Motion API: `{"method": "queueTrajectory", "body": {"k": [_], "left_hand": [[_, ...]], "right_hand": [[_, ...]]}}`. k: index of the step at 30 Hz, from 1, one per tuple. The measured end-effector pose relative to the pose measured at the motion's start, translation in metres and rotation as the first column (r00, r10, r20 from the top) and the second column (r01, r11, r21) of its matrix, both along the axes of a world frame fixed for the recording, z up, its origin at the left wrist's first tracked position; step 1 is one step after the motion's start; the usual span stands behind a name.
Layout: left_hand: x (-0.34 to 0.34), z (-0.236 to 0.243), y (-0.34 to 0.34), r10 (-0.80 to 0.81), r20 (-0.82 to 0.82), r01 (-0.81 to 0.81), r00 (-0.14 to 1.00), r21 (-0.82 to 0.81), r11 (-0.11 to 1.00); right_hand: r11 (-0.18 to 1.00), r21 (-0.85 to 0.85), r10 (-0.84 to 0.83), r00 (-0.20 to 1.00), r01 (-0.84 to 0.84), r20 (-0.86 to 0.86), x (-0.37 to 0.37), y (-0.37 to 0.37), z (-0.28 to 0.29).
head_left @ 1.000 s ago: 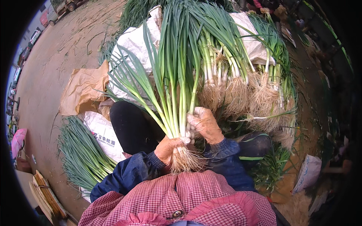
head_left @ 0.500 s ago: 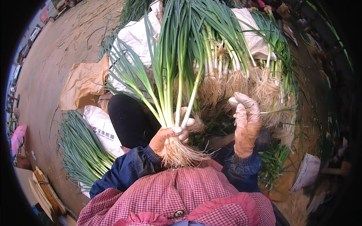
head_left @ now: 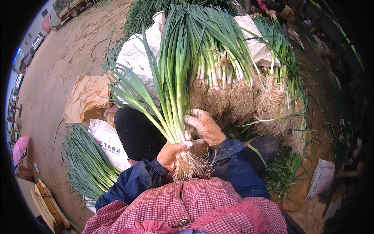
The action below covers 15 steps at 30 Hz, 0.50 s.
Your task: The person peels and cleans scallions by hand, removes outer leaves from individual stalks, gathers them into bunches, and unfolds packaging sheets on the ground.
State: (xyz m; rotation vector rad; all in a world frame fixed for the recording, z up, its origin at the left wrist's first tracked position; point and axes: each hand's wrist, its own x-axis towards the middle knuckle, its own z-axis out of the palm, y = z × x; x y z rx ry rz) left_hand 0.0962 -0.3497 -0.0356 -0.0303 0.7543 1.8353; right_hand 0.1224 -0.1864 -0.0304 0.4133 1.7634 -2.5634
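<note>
A bundle of green onions [head_left: 171, 105], with long green leaves, white stems and pale stringy roots, stands upright before my chest, its leaves fanning away from me. My left hand [head_left: 171, 154] is closed around the white stems just above the roots, thumb across the front. At the bundle's right side my right hand [head_left: 205, 126] has its fingers curled against the stems; its fingertips are partly hidden there. Pale thin coverings show on the fingers of both hands. Beyond my hands lies a row of more green onions [head_left: 241, 93], their bushy roots toward me.
At left lie another pile of green onions [head_left: 83, 160], a white printed sack [head_left: 109, 140] and crumpled brown paper [head_left: 87, 97]. Loose green leaves [head_left: 282, 171] are by my right knee. A pink umbrella [head_left: 20, 150] and a parked truck [head_left: 64, 15] stand farther left. Another person [head_left: 269, 6] is at the far right.
My right hand has come down and left from beside the bundle onto its stems. The bundle's stems are drawn closer together. A green leaf strip now shows by my right knee.
</note>
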Motion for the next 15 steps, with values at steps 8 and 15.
{"method": "queueTrajectory", "body": {"k": [8,15], "left_hand": [[-0.002,0.001,-0.004,0.052,0.182,-0.098,0.982,0.255,0.962],[-0.009,0.005,-0.007,-0.100,0.340,0.000,0.935,0.282,0.959]], "right_hand": [[0.894,0.039,-0.442,0.892,0.447,-0.095,0.007,0.001,0.007],[0.904,-0.249,-0.397,0.897,0.347,-0.195,0.061,0.050,0.032]]}}
